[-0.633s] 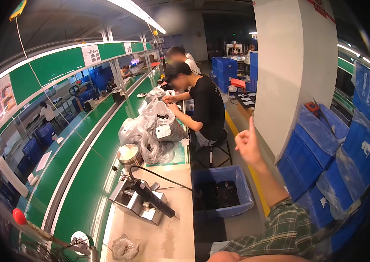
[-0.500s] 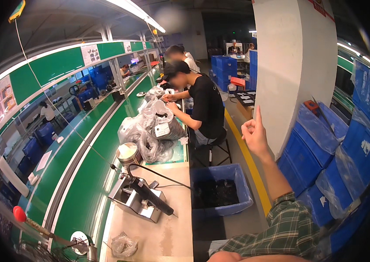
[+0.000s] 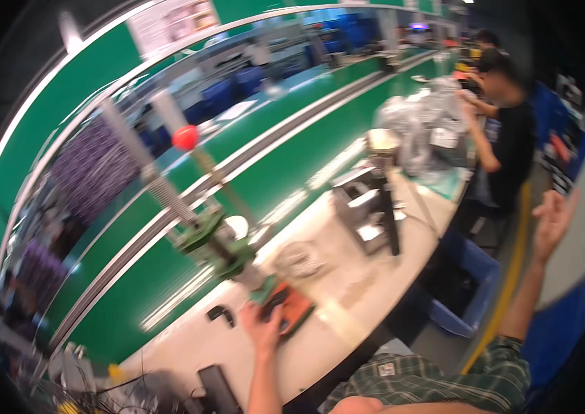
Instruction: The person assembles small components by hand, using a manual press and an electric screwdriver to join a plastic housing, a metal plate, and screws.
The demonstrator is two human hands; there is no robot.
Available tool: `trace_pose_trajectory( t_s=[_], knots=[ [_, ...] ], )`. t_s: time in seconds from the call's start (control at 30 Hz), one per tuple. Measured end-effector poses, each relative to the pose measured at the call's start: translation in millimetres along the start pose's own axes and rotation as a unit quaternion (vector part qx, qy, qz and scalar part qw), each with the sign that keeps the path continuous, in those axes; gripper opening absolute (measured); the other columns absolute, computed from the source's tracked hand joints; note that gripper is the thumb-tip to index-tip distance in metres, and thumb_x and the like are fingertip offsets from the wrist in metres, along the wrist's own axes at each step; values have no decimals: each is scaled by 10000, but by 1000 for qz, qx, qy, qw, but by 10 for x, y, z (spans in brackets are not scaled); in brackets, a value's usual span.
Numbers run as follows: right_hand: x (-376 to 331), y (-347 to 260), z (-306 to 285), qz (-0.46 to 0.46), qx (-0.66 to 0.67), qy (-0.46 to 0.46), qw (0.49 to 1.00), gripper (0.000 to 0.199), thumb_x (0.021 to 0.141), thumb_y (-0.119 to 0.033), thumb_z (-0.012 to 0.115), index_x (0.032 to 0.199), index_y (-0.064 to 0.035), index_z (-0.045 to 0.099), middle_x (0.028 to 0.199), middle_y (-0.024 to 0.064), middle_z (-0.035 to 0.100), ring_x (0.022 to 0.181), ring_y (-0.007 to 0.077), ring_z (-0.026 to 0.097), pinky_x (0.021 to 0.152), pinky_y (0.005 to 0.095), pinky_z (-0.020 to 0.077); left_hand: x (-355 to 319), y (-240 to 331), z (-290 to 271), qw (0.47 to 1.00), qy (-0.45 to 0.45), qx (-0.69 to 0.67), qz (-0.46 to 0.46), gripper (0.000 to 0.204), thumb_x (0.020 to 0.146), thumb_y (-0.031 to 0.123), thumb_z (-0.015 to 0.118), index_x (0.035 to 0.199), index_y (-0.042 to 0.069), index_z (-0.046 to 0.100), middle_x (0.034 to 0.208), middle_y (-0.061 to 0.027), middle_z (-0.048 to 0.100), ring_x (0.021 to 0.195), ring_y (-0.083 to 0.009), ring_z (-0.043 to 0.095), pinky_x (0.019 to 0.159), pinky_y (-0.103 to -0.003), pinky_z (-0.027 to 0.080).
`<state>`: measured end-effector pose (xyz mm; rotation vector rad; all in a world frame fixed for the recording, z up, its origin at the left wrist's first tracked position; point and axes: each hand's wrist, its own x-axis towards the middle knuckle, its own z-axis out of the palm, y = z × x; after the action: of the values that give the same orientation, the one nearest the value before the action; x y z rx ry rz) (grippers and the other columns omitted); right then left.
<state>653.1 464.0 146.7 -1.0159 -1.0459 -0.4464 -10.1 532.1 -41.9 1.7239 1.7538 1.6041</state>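
Note:
My left hand [image 3: 262, 330] reaches up to the orange-red base [image 3: 297, 310] of a green hand press [image 3: 218, 243] with a red ball knob [image 3: 185, 137]. A small black part [image 3: 275, 302] lies on that base, right at my left fingers. Motion blur hides whether they grip it. Another small black part [image 3: 221, 315] rests on the bench beside my left hand. Out to the right, my right hand [image 3: 552, 226] is raised away from the bench, its fingers apart and blurred, with nothing in them.
A screwdriver-like black tool [image 3: 387, 215] leans in a metal stand [image 3: 363, 200] on the bench. Beyond are a round tub [image 3: 383, 141] and grey plastic bags [image 3: 413, 121]. A co-worker in black [image 3: 513, 138] sits farther along. A blue bin [image 3: 480, 300] stands below the bench's edge.
The view has swung left and down toward the bench, bringing the press and my left hand into sight. My right hand, with its index finger pointing up before, remains raised.

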Motion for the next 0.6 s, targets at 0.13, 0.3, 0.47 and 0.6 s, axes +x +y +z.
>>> trace_pose_trajectory(
  t_s=[0.13,0.3,0.47,0.6],
  knots=[
    [194,461,220,36,-2,13,999,292,1105,-178,595,1260,56,677,916,37,613,850,81,557,825,236,453,-109,-156,-139,1000,10,12,-18,385,762,225,899,1081,42,786,1113,-99,670,1097,-308,573,947,-417,479],
    [-945,-558,1016,24,117,-84,989,224,1072,-79,494,1048,58,670,953,94,593,803,153,517,811,274,458,-77,-105,-239,1000,3,27,-12,376,774,215,892,1093,49,781,1112,-96,665,1080,-301,559,937,-411,473],
    [-2311,-1659,2195,-148,251,-482,826,283,788,-67,724,1065,-95,776,800,49,671,700,252,664,635,378,537,-26,-62,-280,997,-22,-16,-76,387,792,184,880,1133,47,761,1065,-89,658,1077,-281,533,948,-414,464],
    [-3143,-1957,2388,-142,310,-543,767,222,848,-94,739,1067,-104,774,824,53,693,743,253,689,661,396,553,-40,-143,-282,998,-4,-10,-54,396,801,178,878,1146,37,744,1074,-101,671,1094,-286,550,975,-418,460]
  ],
)
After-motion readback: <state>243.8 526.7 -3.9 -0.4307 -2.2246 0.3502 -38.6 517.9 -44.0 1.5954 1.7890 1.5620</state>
